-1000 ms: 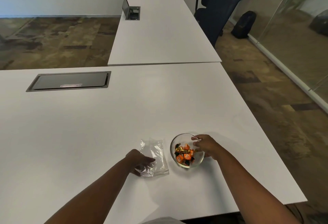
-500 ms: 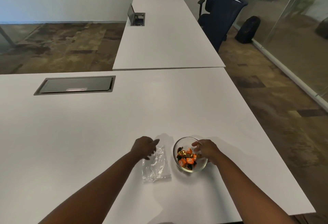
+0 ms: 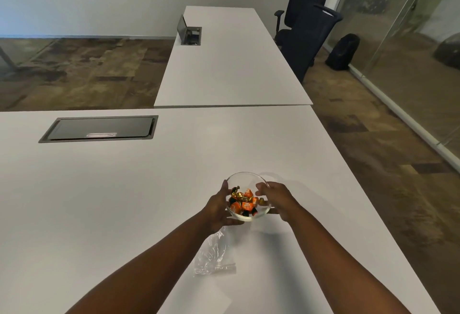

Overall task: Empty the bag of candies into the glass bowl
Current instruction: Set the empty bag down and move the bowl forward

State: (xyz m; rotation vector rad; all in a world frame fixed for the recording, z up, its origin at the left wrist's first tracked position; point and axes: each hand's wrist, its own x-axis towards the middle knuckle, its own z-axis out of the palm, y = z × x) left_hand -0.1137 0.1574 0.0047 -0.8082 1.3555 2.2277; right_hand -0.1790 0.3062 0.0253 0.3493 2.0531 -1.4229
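A small glass bowl point(image 3: 245, 180) holds several orange, gold and dark wrapped candies point(image 3: 243, 203). Both hands grip it: my left hand point(image 3: 218, 208) cups its left side and my right hand point(image 3: 277, 198) holds its right rim. It appears lifted slightly off the white table point(image 3: 124, 189). The clear plastic bag point(image 3: 214, 255) lies flat and empty on the table just below the bowl, between my forearms; my left wrist covers its upper edge.
A closed grey cable hatch point(image 3: 99, 128) is set into the table at the far left. A second white table point(image 3: 231, 65) with an open hatch adjoins behind. Two black office chairs point(image 3: 306, 27), a dark backpack point(image 3: 342, 51) and a glass wall stand to the right.
My left hand left the bag and moved right onto the bowl's left side. The bowl now sits farther from me between both hands. The bag stays flat on the table.
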